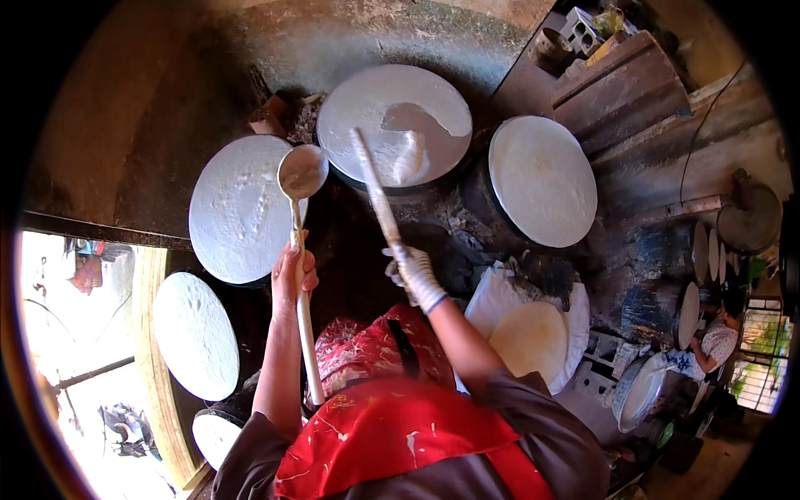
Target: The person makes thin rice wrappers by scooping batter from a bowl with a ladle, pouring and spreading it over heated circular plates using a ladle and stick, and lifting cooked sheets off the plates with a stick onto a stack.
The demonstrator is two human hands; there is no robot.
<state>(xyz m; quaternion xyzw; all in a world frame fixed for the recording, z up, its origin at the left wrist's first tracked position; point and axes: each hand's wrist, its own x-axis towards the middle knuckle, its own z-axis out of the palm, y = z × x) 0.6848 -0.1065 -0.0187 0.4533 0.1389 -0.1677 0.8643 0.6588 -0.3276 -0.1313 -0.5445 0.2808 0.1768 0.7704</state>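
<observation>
My left hand (294, 272) is bare and grips the long pale handle of a ladle (304, 172); its round bowl is held over the right edge of a round white-coated griddle (237, 212). My right hand (415, 275), in a striped glove, holds a whitish stick (378, 197) whose far end is over the middle round griddle (350, 100). White batter covers much of that griddle, with a bare greyish patch (406, 119) and a thick white streak (409, 159) beside it. Whether the stick touches the surface cannot be told.
More white-coated round griddles stand at the right (542, 181) and lower left (195, 337). A pale round sheet (531, 337) lies on white cloth at the lower right. Hollow blocks (600, 356) and a metal basin (639, 394) are beyond it, near a seated person (715, 344).
</observation>
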